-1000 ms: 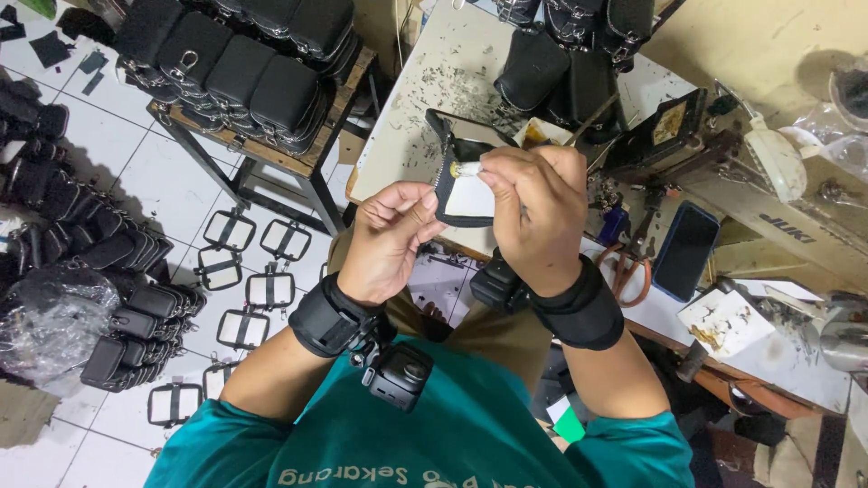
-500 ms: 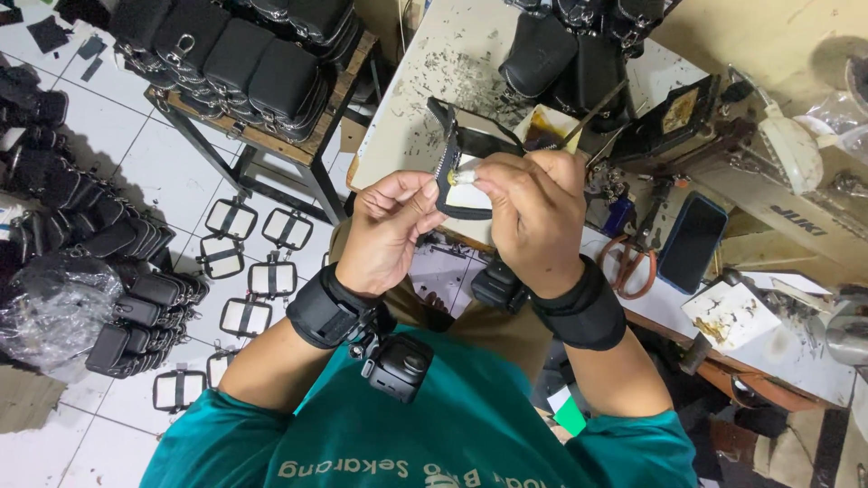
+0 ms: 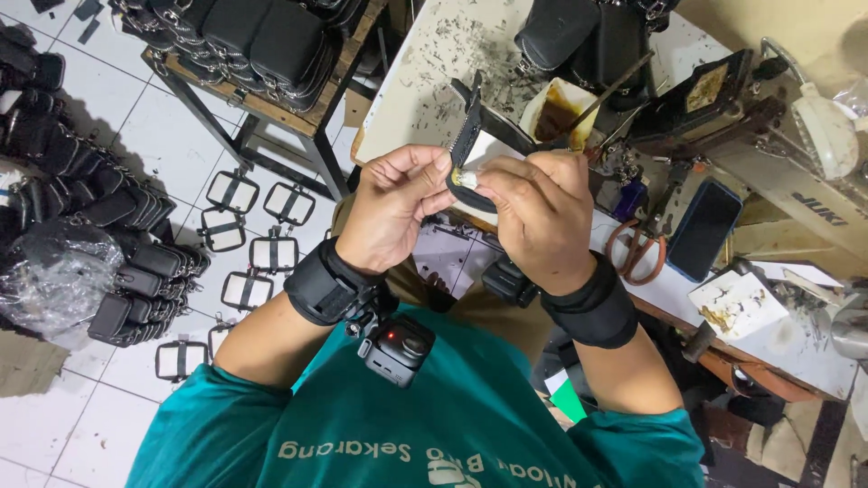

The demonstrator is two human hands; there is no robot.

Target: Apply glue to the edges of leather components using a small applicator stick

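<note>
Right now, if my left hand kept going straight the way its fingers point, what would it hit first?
Your left hand points right, at the black strap piece it already pinches. Just beyond that are the fingers of your right hand, so it would likely meet those next.

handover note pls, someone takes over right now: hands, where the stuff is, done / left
Left hand: pinching the black strap piece, raised over the table's edge.
Right hand: gripping the same piece and pressing a small white bit against it.
Glue pot with a stick in it stands on the white table, just behind the hands. Orange-handled scissors and a dark phone lie to the right.
Done: many finished black pouches stacked on the rack.
Left: piece in hand not yet put down; black-rimmed frames lie on the floor.
</note>
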